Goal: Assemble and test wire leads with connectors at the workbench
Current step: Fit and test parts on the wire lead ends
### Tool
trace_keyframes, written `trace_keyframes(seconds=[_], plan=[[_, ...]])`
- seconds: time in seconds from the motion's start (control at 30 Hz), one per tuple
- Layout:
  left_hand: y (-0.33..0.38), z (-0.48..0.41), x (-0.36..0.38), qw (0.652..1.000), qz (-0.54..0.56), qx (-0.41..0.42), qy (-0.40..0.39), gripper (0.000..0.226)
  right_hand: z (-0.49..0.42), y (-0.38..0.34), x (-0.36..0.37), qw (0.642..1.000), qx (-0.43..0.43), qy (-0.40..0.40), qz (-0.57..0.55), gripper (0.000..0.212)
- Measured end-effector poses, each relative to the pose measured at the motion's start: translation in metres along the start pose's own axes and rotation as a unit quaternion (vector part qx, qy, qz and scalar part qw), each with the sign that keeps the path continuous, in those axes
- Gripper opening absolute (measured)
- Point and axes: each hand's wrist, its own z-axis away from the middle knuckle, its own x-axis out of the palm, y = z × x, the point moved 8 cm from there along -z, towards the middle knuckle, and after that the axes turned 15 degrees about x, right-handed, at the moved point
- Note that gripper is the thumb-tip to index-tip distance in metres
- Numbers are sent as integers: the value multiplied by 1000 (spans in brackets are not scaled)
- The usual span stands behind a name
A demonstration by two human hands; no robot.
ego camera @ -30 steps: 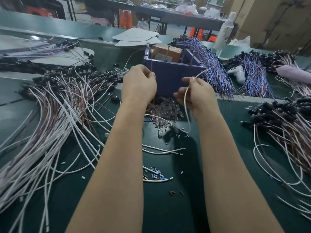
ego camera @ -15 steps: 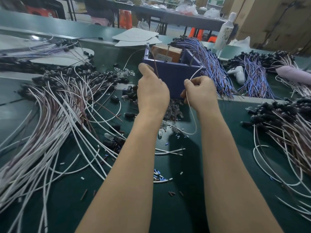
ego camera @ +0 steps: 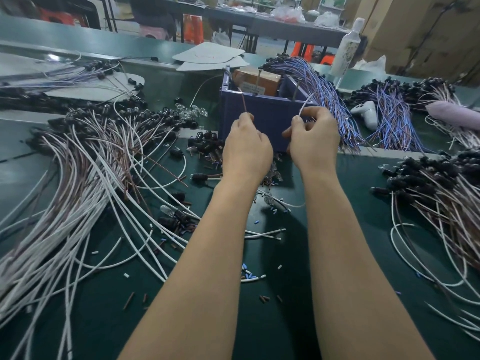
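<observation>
Head: thin brown wire [ego camera: 244,105]; white wire [ego camera: 303,107]

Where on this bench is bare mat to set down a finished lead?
Bare green mat: between left forearm and right forearm; also near you, between left forearm and left lead pile. Crowded: right lead pile, around the blue box.

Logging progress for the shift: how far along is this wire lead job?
Done, it seems: leads tipped with black connectors are heaped at right and left. In hand: the left hand pinches a brown wire, the right hand a white wire, before the blue box. To do: loose black connectors and bare white wires lie on the mat. No testing shows.
</observation>
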Motion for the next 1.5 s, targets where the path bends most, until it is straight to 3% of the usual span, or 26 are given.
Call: trace_keyframes(seconds=[0.23, 0.43, 0.67, 0.93, 1.5], plan=[[3, -1, 2, 1000, 2, 21, -19, 39, -3, 4, 13, 995, 32, -76, 53, 38], [2, -1, 4, 999, 0, 28, -28, 40, -2, -2, 3, 997, 11, -17, 70, 20], [1, -1, 7, 999, -4, 37, -39, 42, 0, -4, 11, 992, 26, -82, 94, 35], [4, 0, 8, 998, -13, 50, -43, 43, -1, -7, -9, 995, 11, 30, 98, 28], [9, 1, 10, 996, -21, 77, -45, 42, 3, -8, 2, 993, -49, 10, 104, 30]])
